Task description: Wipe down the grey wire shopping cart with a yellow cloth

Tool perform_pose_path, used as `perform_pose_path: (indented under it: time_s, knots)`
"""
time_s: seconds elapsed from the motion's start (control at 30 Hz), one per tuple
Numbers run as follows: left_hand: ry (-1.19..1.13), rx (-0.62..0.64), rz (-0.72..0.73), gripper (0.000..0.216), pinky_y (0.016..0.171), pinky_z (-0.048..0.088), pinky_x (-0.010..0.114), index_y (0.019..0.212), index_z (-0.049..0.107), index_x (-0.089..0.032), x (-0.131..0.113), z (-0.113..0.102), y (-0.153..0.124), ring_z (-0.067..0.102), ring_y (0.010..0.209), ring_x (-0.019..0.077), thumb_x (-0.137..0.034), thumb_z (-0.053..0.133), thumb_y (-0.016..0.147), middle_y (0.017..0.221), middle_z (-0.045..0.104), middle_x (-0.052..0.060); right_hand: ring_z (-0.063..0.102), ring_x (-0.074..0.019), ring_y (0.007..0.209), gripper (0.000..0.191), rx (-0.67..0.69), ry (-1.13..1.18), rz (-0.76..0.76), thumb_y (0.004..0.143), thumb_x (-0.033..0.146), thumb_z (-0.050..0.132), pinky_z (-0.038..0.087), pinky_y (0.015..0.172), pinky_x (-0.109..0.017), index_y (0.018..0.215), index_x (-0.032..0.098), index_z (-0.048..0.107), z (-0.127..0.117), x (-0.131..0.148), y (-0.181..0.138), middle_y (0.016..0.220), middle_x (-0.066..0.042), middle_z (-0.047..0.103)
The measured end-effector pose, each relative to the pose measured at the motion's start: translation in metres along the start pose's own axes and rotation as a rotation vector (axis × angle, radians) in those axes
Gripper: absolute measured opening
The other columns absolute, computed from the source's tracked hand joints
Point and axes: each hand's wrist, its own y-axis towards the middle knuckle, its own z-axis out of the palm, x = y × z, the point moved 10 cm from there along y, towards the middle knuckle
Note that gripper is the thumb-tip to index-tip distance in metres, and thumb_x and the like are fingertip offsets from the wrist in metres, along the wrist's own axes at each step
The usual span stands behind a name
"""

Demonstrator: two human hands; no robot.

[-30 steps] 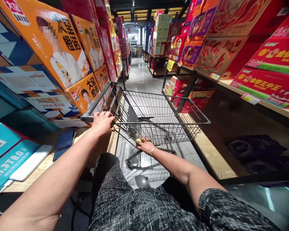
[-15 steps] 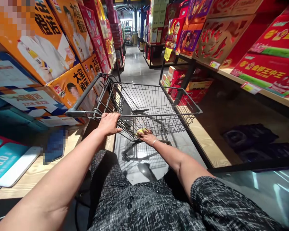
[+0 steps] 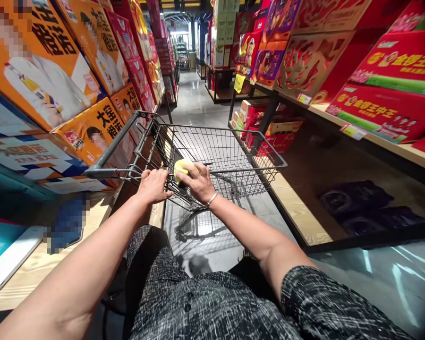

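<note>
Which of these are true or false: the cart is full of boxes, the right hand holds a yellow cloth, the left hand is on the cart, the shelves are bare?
1. The shopping cart is full of boxes. False: its wire basket shows no goods.
2. The right hand presses a yellow cloth against the cart's wire. True.
3. The left hand grips the cart's rear frame. True.
4. The shelves are bare. False: orange gift boxes stand on the left, red gift boxes on the right.
</note>
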Motion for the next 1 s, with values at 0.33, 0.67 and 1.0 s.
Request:
perform_pose_path:
  time_s: [0.33, 0.67, 1.0]
  knots:
    - [-0.047, 0.034, -0.007, 0.060, 0.098, 0.035, 0.039, 0.122, 0.051, -0.013, 0.002, 0.001, -0.001, 0.052, 0.112, 0.0317, -0.049, 0.067, 0.076, 0.121, 0.058, 0.015, 0.047, -0.0211, 0.095, 0.032, 0.171, -0.124, 0.007, 0.086, 0.010, 0.055, 0.038, 0.077, -0.031, 0.115, 0.020, 0.063, -0.027, -0.103, -0.020, 0.112, -0.011, 0.055]
    - [-0.078, 0.179, -0.051, 0.061, 0.097, 0.035, 0.050, 0.121, 0.054, -0.018, -0.006, 0.002, 0.015, 0.052, 0.117, 0.0361, -0.057, 0.066, 0.076, 0.125, 0.059, 0.017, 0.046, -0.0303, 0.101, 0.060, 0.197, -0.272, 0.605, 0.071, 0.003, 0.058, 0.042, 0.084, -0.042, 0.129, 0.016, 0.058, -0.081, -0.275, -0.117, 0.117, -0.017, 0.051]
    - [-0.145, 0.054, 0.090, 0.071, 0.104, 0.024, 0.051, 0.139, 0.045, -0.026, -0.046, -0.002, 0.027, 0.044, 0.126, 0.0330, -0.047, 0.068, 0.075, 0.137, 0.054, 0.010, 0.040, -0.0248, 0.122, 0.028, -0.092, -0.001, -0.112, 0.091, 0.015, 0.054, 0.040, 0.100, -0.041, 0.113, 0.028, 0.066, -0.016, -0.052, -0.016, 0.142, -0.001, 0.050]
